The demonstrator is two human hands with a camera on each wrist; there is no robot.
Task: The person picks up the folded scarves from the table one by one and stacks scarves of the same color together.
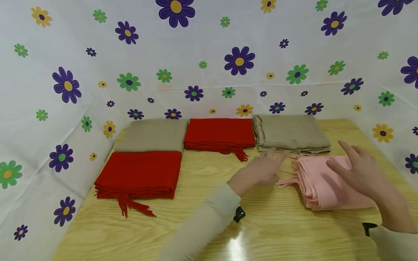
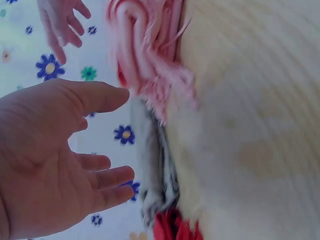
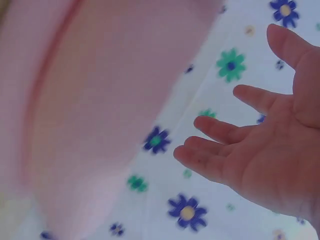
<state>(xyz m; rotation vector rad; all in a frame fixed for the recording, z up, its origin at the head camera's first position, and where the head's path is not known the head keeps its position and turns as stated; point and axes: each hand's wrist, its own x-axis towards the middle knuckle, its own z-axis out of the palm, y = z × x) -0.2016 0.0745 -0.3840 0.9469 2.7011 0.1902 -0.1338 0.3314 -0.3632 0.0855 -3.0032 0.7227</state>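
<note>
Both my hands spread open, holding nothing, over a wooden table (image 1: 209,181) hung round with flowered cloth (image 1: 209,54).

Nearest me, my left hand (image 1: 261,170) hovers just left of the folded pink scarf (image 1: 326,188); my right hand (image 1: 362,174) hovers above it. A red scarf (image 1: 140,174) lies front left. Behind, near the wall: a tan cloth (image 1: 153,135), another red one (image 1: 219,132), a tan stack (image 1: 290,132).

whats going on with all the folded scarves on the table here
A person has both hands open above a folded pink scarf on a wooden table. The right hand hovers over it; the left hand is beside its fringe. Neither has a grip on anything. Two red scarves and two tan ones lie folded nearby.
</note>
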